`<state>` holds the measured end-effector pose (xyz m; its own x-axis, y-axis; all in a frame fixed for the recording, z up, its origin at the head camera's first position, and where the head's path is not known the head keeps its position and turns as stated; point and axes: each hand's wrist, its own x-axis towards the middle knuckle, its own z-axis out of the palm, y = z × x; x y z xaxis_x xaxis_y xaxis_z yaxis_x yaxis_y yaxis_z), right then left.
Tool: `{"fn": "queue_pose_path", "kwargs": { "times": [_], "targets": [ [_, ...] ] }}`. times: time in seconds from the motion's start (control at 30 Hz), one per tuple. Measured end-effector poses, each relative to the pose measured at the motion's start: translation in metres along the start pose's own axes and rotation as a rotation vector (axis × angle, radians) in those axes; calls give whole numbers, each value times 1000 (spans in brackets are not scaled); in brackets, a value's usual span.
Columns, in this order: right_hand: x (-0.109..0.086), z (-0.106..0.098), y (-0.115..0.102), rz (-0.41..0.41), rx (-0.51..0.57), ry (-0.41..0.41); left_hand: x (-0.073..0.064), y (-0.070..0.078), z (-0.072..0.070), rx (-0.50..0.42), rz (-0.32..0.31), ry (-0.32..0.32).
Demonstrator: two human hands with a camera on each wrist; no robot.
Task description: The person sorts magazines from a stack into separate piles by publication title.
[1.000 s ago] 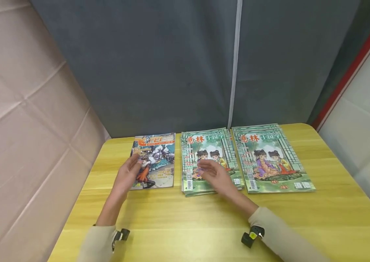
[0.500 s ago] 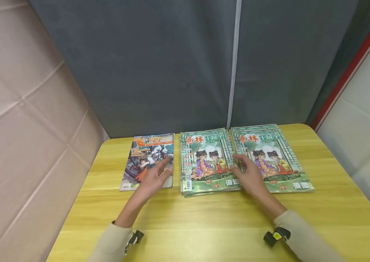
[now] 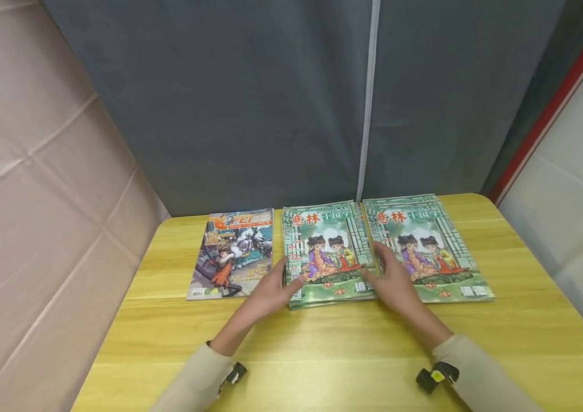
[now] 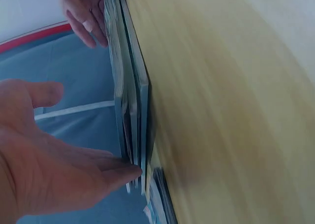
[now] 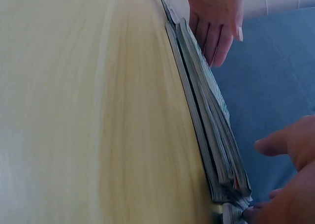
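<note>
A stack of green-covered magazines [image 3: 329,252] lies flat mid-table between my hands. At its left edge, my left hand [image 3: 270,293] has its fingers along the side and its thumb over the cover's lower left corner. In the left wrist view, the straight fingertips [image 4: 123,175] touch the ends of the magazines [image 4: 142,111]. My right hand [image 3: 397,288] is by the right edge, thumb near the lower right corner and fingers over the gap to the neighbouring stack. The right wrist view shows that thumb raised off the magazines; its fingertips are partly hidden.
A second stack of green magazines [image 3: 446,274] lies close on the right. To the left lies a magazine with a fantasy-art cover [image 3: 229,257]. The yellow wooden table [image 3: 312,355] meets a dark grey curtain [image 3: 271,114] behind and a pale quilted wall [image 3: 54,229] on the left.
My left hand has moved right, from the fantasy-art magazine to the middle stack's left edge. My right hand has gone from above that stack to its right edge.
</note>
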<state>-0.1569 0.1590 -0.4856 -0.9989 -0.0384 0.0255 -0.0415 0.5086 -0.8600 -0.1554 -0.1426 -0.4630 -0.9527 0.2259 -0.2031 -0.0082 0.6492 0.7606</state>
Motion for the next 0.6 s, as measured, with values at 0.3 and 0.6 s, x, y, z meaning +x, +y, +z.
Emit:
{"fn": "queue_pose_path", "kwargs": {
  "times": [0.3, 0.6],
  "targets": [
    [-5, 4, -13, 53, -72, -69, -2, 6, 6, 17, 12, 13],
    [-7, 14, -22, 139, -42, -67, -2, 12, 8, -73, 20, 14]
  ]
}}
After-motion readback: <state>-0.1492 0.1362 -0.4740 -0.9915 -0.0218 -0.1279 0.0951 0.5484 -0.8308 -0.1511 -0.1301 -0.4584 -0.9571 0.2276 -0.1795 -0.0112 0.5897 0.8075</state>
